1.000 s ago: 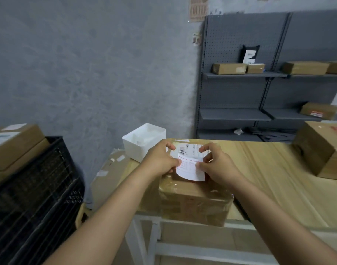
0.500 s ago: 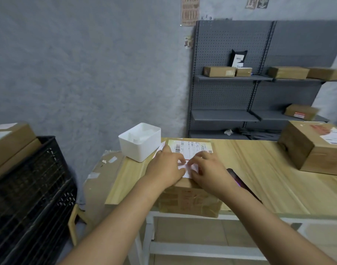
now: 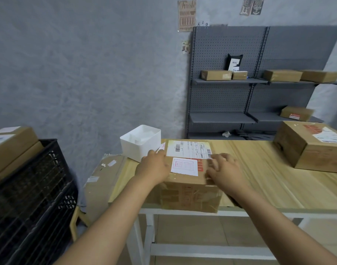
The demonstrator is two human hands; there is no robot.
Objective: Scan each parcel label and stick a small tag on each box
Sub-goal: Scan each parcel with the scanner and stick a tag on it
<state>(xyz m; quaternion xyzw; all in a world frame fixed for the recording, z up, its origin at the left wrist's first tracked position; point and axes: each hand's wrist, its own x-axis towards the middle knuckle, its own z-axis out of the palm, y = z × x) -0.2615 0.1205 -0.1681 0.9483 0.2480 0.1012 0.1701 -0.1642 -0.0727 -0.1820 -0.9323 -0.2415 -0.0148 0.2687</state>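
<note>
A brown cardboard box (image 3: 188,196) wrapped in clear tape sits at the near left edge of the wooden table (image 3: 269,180). Its top carries a white shipping label (image 3: 190,149) with barcodes, and a small white tag (image 3: 185,166) with red print lies flat just in front of that label. My left hand (image 3: 154,167) rests on the box's left top edge. My right hand (image 3: 224,168) rests on its right top edge, fingers curled. Neither hand touches the tag. Whether either hand grips the box is unclear.
A white plastic bin (image 3: 141,142) stands behind the box at the table's left corner. A larger labelled box (image 3: 309,148) sits at the far right. A black crate (image 3: 30,197) with boxes on it stands left. Grey shelving (image 3: 255,81) with parcels lines the back wall.
Both hands held the tag above the box, then pressed it down onto the top. They have now slid apart to the box's left and right edges, leaving the tag stuck flat.
</note>
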